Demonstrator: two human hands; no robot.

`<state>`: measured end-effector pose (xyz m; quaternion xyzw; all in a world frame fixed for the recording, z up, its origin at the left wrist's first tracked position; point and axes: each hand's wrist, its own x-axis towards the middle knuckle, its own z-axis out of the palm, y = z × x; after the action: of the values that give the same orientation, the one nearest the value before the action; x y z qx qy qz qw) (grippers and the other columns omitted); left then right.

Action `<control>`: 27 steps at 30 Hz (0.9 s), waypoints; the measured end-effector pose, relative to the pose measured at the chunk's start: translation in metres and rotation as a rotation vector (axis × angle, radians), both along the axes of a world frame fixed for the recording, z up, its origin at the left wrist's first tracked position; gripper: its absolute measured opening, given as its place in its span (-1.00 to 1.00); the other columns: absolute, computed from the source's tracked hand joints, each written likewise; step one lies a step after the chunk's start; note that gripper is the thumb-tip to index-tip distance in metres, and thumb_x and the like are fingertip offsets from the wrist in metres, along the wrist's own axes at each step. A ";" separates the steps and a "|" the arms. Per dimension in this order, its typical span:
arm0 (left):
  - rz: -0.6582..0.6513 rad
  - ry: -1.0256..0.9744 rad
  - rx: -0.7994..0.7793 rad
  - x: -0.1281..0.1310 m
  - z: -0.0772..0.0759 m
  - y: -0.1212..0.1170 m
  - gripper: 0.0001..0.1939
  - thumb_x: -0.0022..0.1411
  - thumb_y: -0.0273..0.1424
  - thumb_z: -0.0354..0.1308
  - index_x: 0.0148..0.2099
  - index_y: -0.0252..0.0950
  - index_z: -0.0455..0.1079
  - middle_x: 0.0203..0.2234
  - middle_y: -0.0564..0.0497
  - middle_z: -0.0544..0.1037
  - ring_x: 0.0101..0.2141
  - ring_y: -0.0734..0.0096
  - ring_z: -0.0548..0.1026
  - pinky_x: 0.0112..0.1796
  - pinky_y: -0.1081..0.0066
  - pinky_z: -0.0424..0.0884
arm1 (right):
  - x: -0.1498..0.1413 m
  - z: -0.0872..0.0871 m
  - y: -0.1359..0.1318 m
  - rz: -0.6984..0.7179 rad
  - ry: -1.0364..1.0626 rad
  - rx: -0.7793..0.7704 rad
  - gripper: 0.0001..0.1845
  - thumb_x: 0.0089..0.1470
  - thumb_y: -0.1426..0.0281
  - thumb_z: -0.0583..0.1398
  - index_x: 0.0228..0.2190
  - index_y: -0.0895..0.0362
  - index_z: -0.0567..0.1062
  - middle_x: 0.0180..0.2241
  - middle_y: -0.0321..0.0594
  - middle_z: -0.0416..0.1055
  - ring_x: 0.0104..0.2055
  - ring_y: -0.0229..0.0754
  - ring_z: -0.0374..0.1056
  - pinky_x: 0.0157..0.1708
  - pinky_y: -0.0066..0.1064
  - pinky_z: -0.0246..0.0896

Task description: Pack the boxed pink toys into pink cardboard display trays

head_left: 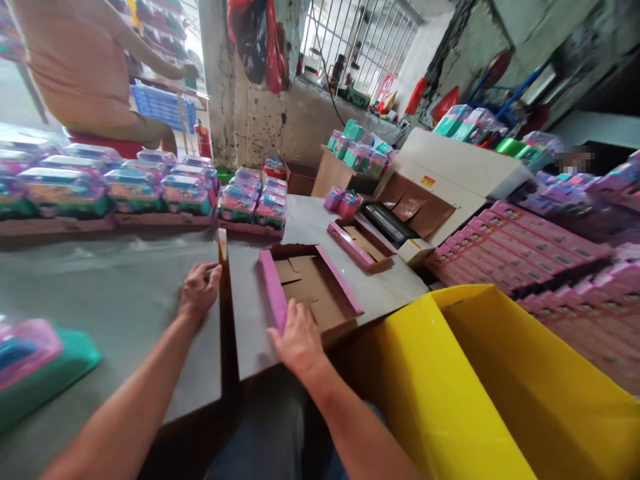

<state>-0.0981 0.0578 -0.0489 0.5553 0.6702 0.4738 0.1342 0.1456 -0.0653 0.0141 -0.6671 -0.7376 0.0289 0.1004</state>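
Observation:
A shallow cardboard tray [327, 293] with pink sides and a bare brown inside lies on the right-hand table. My right hand [300, 337] grips its near left corner, thumb outside the pink wall and fingers over the inner side. My left hand [199, 291] rests at the right edge of the left table, its fingers curled in beside the gap. Whatever those fingers may hold is too small to make out. Behind the first tray sits a second, smaller-looking pink tray [357, 245].
Filled trays of clear-topped toy packs [65, 190] line the far left. A teal-and-pink pack [45, 360] lies near left. At right stand a yellow bin [440, 373], stacked pink boxes [515, 247] and a white machine [440, 180]. Another person [80, 67] sits beyond.

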 end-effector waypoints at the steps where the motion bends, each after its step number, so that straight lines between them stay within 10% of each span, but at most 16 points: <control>1: 0.014 -0.019 0.004 0.004 0.003 -0.008 -0.53 0.28 -0.13 -0.07 -0.02 -0.34 0.46 -0.05 -0.17 0.52 -0.08 0.20 0.51 0.00 0.26 0.46 | -0.012 0.004 -0.023 0.100 0.056 -0.022 -0.21 0.15 0.00 0.23 0.22 0.27 0.33 0.09 0.14 0.39 0.08 0.15 0.37 0.04 -0.10 0.37; 4: 0.020 -0.053 -0.014 0.016 0.011 -0.047 -0.48 0.29 -0.15 -0.06 0.10 -0.40 0.39 0.04 -0.23 0.47 -0.04 0.21 0.50 -0.04 0.30 0.48 | 0.003 0.025 -0.051 0.161 0.151 0.093 -0.39 0.21 -0.03 0.15 0.12 0.09 0.45 0.13 -0.03 0.38 0.15 0.09 0.30 0.15 -0.10 0.27; 6: 0.029 -0.014 -0.121 0.024 0.018 -0.077 -0.44 0.30 -0.13 -0.02 0.16 -0.44 0.34 0.05 -0.26 0.47 0.00 0.17 0.49 0.00 0.28 0.45 | 0.040 0.035 -0.041 -0.070 0.127 0.163 -0.41 0.26 0.05 0.12 0.16 0.15 0.41 0.16 0.04 0.35 0.19 0.09 0.27 0.18 -0.13 0.22; 10: -0.060 0.236 -0.505 0.036 0.041 -0.114 -0.48 0.39 -0.14 -0.04 0.15 -0.45 0.38 0.04 -0.29 0.50 0.08 0.07 0.46 0.09 0.22 0.38 | 0.088 0.026 -0.012 -0.270 0.080 -0.275 -0.42 0.27 0.03 0.12 0.05 0.23 0.51 -0.02 0.06 0.52 0.06 -0.01 0.44 0.02 -0.35 0.32; 20: -0.143 0.427 -0.549 0.071 0.117 -0.139 -0.63 0.36 -0.34 0.12 0.13 -0.42 0.40 0.04 -0.28 0.48 0.04 0.15 0.46 -0.01 0.18 0.42 | 0.061 -0.009 -0.018 -0.347 -0.081 -0.312 -0.57 0.16 0.45 0.10 0.01 0.26 0.55 0.02 0.26 0.47 0.09 0.22 0.45 -0.03 -0.13 0.38; 27: -0.764 0.749 -0.346 0.156 0.082 -0.225 -0.43 0.09 -0.05 0.33 0.01 -0.36 0.50 -0.03 -0.27 0.51 0.00 0.01 0.44 -0.03 0.14 0.37 | 0.064 -0.016 -0.015 -0.346 -0.065 -0.329 -0.62 0.18 0.29 0.16 -0.19 0.33 0.62 -0.14 0.25 0.55 -0.06 0.15 0.53 -0.23 -0.29 0.39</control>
<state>0.0582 -0.1671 0.0331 0.8587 0.4914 0.0453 0.1382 0.2097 -0.0798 -0.0024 -0.7914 -0.6007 0.1093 -0.0300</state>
